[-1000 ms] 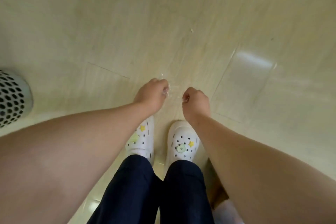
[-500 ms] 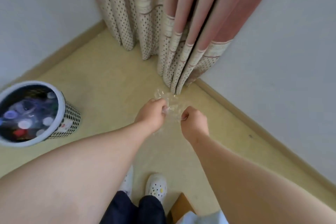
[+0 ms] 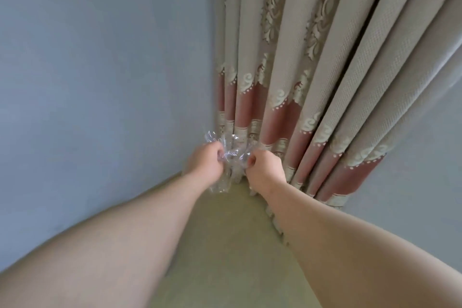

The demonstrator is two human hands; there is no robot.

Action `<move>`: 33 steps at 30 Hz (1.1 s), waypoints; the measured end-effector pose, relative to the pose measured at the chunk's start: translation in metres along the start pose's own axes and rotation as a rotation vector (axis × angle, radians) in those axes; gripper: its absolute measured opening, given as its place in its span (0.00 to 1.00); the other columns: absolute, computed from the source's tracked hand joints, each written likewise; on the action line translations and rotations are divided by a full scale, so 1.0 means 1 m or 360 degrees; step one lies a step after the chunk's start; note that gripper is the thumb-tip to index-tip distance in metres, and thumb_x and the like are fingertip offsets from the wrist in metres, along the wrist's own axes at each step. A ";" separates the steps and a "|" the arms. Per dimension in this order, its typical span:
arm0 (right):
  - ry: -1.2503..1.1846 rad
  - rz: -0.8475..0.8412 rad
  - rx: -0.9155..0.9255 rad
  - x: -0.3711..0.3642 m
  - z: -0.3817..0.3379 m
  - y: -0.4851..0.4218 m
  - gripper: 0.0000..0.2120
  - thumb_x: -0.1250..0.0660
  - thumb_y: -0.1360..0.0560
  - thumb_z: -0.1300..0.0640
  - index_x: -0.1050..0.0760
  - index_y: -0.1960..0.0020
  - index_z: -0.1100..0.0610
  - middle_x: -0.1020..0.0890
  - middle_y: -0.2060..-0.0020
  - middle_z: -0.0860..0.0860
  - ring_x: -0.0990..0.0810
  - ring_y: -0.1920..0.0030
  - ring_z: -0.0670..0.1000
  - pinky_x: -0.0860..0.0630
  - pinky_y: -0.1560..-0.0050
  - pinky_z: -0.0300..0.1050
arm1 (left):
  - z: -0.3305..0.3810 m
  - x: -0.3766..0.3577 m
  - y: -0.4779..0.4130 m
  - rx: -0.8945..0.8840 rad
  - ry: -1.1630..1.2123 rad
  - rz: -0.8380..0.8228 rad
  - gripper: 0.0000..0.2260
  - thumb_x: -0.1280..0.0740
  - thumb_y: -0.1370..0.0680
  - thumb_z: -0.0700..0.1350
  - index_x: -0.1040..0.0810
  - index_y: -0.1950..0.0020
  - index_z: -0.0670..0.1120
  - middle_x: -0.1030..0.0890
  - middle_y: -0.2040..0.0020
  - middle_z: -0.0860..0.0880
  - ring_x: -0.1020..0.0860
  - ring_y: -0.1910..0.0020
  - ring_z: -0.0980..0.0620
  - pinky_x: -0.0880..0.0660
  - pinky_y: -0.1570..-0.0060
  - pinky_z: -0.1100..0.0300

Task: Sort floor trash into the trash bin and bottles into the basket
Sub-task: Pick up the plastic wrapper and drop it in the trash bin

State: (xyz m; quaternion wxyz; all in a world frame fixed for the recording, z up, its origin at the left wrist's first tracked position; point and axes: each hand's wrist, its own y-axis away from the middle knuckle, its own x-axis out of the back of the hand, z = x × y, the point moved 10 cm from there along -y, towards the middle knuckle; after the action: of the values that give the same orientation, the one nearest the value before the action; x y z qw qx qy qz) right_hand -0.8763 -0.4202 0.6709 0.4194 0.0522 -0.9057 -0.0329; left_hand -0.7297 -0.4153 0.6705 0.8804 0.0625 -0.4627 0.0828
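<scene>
Plastic wrap [image 3: 233,155], clear and crumpled, pinched between both hands.

Curtain [image 3: 312,82] blocks straight ahead & right, wall [image 3: 100,70] closes left (corner spot); bare floor [image 3: 225,245] btwn the forearms is open.

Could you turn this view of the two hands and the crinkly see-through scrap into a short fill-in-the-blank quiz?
1. Both bare hands grip one crumpled piece of clear ____ between them.
2. The left hand and the right hand are both closed into ____.
3. Behind the hands hangs a pleated beige and pink ____.

Missing words: plastic; fists; curtain.
</scene>
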 end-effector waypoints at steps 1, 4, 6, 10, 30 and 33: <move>0.0005 0.0028 0.0073 0.007 -0.029 0.001 0.11 0.45 0.27 0.66 0.32 0.65 0.54 0.24 0.54 0.55 0.30 0.57 0.54 0.34 0.58 0.41 | -0.001 0.030 0.000 0.0002 0.0008 0.0047 0.09 0.39 0.24 0.37 0.25 0.48 0.49 0.23 0.49 0.48 0.28 0.56 0.47 0.34 0.60 0.62; 0.0016 0.0104 0.0270 0.026 -0.108 0.005 0.09 0.45 0.27 0.66 0.28 0.59 0.56 0.22 0.53 0.57 0.29 0.56 0.55 0.32 0.57 0.42 | -0.004 0.112 0.004 -0.0009 0.0044 0.0201 0.08 0.40 0.24 0.38 0.27 0.53 0.51 0.25 0.53 0.50 0.28 0.57 0.47 0.34 0.62 0.62; -0.0004 0.0130 0.0394 0.032 -0.163 0.013 0.09 0.45 0.27 0.67 0.29 0.58 0.56 0.23 0.54 0.56 0.28 0.57 0.55 0.32 0.58 0.42 | -0.013 0.168 0.013 -0.0010 0.0072 0.0317 0.07 0.39 0.24 0.39 0.25 0.51 0.49 0.25 0.53 0.49 0.27 0.57 0.46 0.31 0.60 0.61; -0.0026 0.0133 0.0566 0.028 -0.259 0.036 0.11 0.46 0.28 0.67 0.29 0.57 0.55 0.22 0.53 0.54 0.28 0.57 0.55 0.32 0.60 0.40 | -0.040 0.265 0.039 0.0004 0.0121 0.0501 0.06 0.38 0.25 0.40 0.24 0.50 0.47 0.24 0.53 0.48 0.27 0.58 0.46 0.32 0.60 0.61; -0.0248 -0.0339 0.1229 -0.118 -0.526 0.148 0.09 0.45 0.27 0.67 0.29 0.58 0.57 0.24 0.56 0.54 0.18 0.55 0.60 0.27 0.63 0.42 | -0.233 0.489 0.176 0.0521 -0.0004 0.1088 0.06 0.35 0.25 0.40 0.24 0.50 0.48 0.22 0.48 0.47 0.25 0.53 0.46 0.32 0.58 0.61; -0.0278 -0.0412 0.1289 -0.132 -0.552 0.146 0.10 0.46 0.28 0.68 0.32 0.63 0.56 0.25 0.57 0.54 0.20 0.56 0.60 0.28 0.62 0.42 | -0.251 0.505 0.176 0.0611 0.0011 0.1158 0.05 0.35 0.25 0.39 0.25 0.53 0.49 0.25 0.52 0.48 0.27 0.55 0.47 0.32 0.57 0.61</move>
State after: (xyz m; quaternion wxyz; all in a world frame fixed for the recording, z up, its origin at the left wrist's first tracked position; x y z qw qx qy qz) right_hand -0.3804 -0.2682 0.9425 0.2794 0.3229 -0.8634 0.2686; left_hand -0.2815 -0.1521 0.9516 0.7676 0.0575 -0.4278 0.4738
